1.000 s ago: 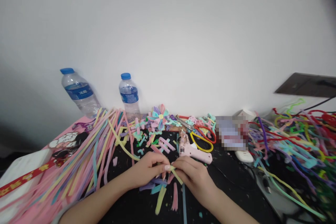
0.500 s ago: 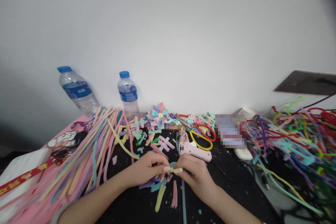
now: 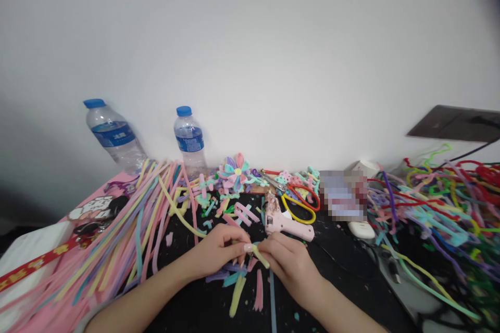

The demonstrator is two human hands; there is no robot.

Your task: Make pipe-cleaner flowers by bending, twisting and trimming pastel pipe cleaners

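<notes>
A short pale-yellow pipe cleaner point(image 3: 261, 256) is pinched between the fingertips of my left hand point(image 3: 222, 251) and my right hand point(image 3: 289, 260), low in the middle of the view. Its free end slants down to the right. My fingers partly cover the other end, so its shape there is hidden. Just below the hands lie a cut yellow pipe cleaner piece point(image 3: 237, 296), a pink piece point(image 3: 259, 290) and blue and purple pieces. A long blue-grey strip point(image 3: 273, 302) runs toward me under my right hand.
A pink glue gun point(image 3: 289, 226) and yellow-and-red-handled scissors point(image 3: 299, 207) lie beyond my right hand. Long pipe cleaners point(image 3: 128, 239) spread at left, a tangled heap point(image 3: 441, 208) at right. Two water bottles point(image 3: 115, 135) stand by the wall, near a pipe-cleaner flower point(image 3: 236, 170).
The yellow piece has turned from nearly level to slanting down to the right. My right hand's fingers have shifted slightly around it, while the left hand has barely moved.
</notes>
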